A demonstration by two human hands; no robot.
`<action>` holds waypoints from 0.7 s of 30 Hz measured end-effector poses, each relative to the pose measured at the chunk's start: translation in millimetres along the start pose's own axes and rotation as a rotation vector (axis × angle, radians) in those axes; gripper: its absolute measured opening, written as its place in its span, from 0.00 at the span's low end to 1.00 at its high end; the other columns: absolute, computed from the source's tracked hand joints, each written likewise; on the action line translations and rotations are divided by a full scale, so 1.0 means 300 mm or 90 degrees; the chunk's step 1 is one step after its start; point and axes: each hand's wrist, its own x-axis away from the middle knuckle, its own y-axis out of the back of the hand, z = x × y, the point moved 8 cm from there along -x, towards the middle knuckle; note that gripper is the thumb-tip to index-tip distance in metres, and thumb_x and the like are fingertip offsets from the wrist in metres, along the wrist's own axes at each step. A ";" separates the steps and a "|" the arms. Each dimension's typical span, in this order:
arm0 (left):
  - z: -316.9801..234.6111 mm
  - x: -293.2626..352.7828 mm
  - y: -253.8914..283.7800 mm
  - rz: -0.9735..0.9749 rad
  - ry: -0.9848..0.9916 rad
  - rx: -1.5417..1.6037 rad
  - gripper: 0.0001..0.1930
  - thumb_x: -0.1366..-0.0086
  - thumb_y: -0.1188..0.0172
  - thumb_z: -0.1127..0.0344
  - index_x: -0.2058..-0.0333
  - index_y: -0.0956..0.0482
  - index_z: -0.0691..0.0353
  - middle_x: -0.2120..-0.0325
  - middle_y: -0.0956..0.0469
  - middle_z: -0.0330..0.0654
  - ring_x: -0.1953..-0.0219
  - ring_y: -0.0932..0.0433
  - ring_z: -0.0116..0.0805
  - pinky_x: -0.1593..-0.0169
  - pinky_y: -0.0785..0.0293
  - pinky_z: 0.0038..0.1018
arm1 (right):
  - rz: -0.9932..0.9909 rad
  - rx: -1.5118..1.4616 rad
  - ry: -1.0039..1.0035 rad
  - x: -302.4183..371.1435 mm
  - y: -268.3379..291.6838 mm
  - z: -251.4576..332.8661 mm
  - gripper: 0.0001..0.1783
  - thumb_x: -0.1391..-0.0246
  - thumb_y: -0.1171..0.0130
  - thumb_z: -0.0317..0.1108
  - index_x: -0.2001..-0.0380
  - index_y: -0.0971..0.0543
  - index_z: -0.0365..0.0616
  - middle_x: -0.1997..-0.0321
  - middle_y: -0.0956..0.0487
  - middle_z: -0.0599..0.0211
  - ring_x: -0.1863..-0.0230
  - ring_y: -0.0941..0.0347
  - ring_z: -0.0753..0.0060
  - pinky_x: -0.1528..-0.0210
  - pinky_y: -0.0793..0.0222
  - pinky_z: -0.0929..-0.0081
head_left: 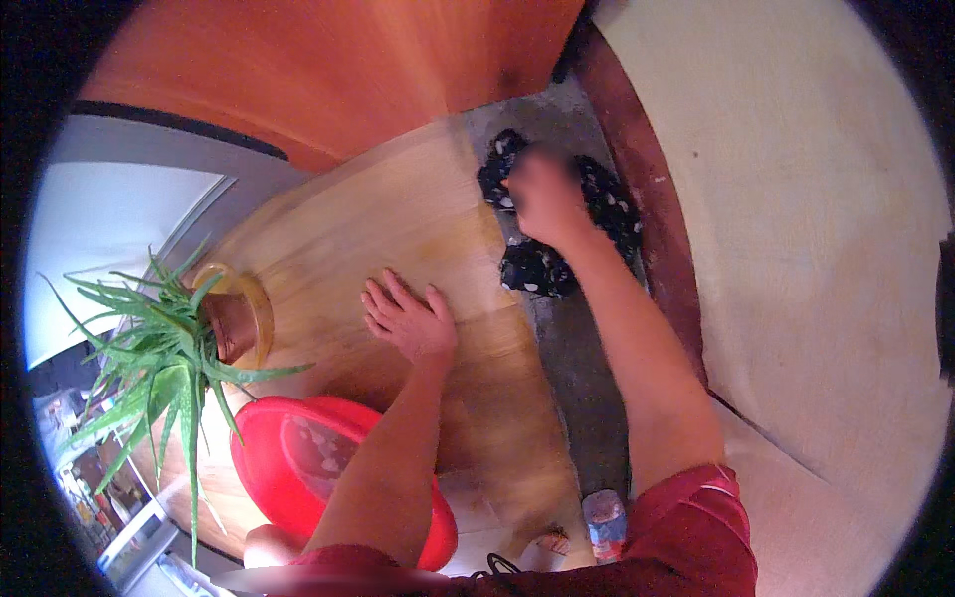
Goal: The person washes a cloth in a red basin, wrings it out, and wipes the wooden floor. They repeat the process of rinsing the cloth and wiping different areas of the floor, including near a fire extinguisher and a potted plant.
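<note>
My left hand [413, 320] lies on the wooden floor [487, 358] with its fingers spread and nothing in it. Farther off and to the right, my right hand [550, 204] is closed on a bunched black cloth [537, 271] with pale spots. Its fingertips are blurred. The cloth sits on a dark grey strip of floor [582, 383] along the wall and shows on both sides of the hand. Behind my left forearm stands a red basin [264, 453] holding liquid with whitish patches of foam; the arm hides part of it.
An aloe plant [164, 373] in a brown pot [231, 328] stands at the left, its leaves reaching over the basin's rim. An orange-brown wooden panel [348, 70] closes the far side. A pale wall [796, 249] with a dark red skirting [657, 189] runs along the right. A small container [605, 522] stands near me.
</note>
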 end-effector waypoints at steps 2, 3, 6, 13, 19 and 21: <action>-0.017 0.025 -0.010 0.023 -0.019 0.002 0.34 0.43 0.54 0.51 0.41 0.49 0.60 0.41 0.53 0.54 0.38 0.58 0.52 0.40 0.62 0.48 | -0.135 -0.236 -0.084 0.003 -0.013 -0.107 0.21 0.64 0.45 0.26 0.61 0.23 0.53 0.56 0.32 0.59 0.54 0.36 0.59 0.56 0.35 0.68; -0.025 0.017 -0.018 0.026 -0.016 0.010 0.33 0.43 0.54 0.51 0.42 0.49 0.60 0.41 0.53 0.54 0.38 0.58 0.52 0.40 0.62 0.48 | -0.331 -0.231 -0.078 -0.004 0.061 -0.114 0.20 0.63 0.46 0.28 0.61 0.23 0.54 0.54 0.32 0.59 0.54 0.36 0.56 0.54 0.36 0.68; -0.061 0.017 -0.030 0.032 -0.012 0.024 0.33 0.43 0.54 0.51 0.42 0.49 0.60 0.41 0.53 0.54 0.38 0.57 0.52 0.40 0.62 0.48 | -0.342 -0.086 -0.144 -0.098 0.048 -0.091 0.20 0.62 0.47 0.32 0.59 0.24 0.55 0.52 0.33 0.59 0.54 0.37 0.51 0.52 0.37 0.66; -0.008 0.007 -0.008 -0.020 0.009 0.015 0.33 0.44 0.53 0.52 0.42 0.47 0.59 0.41 0.51 0.53 0.38 0.55 0.50 0.40 0.60 0.49 | -0.084 -0.148 -0.095 0.109 -0.063 -0.002 0.19 0.65 0.44 0.31 0.63 0.25 0.51 0.54 0.34 0.58 0.54 0.38 0.49 0.54 0.36 0.61; -0.026 0.014 0.002 -0.008 -0.009 0.013 0.33 0.43 0.54 0.51 0.41 0.48 0.59 0.41 0.51 0.52 0.38 0.55 0.49 0.40 0.60 0.48 | 0.040 -0.309 -0.003 0.351 -0.074 -0.013 0.17 0.69 0.43 0.29 0.68 0.24 0.50 0.64 0.31 0.59 0.60 0.33 0.53 0.57 0.33 0.64; -0.018 0.012 -0.008 0.005 -0.006 0.002 0.33 0.43 0.54 0.51 0.41 0.48 0.59 0.41 0.51 0.52 0.38 0.55 0.49 0.40 0.60 0.49 | -0.142 -0.295 -0.033 0.209 0.038 -0.053 0.16 0.65 0.45 0.30 0.66 0.24 0.50 0.62 0.30 0.55 0.60 0.32 0.52 0.56 0.34 0.64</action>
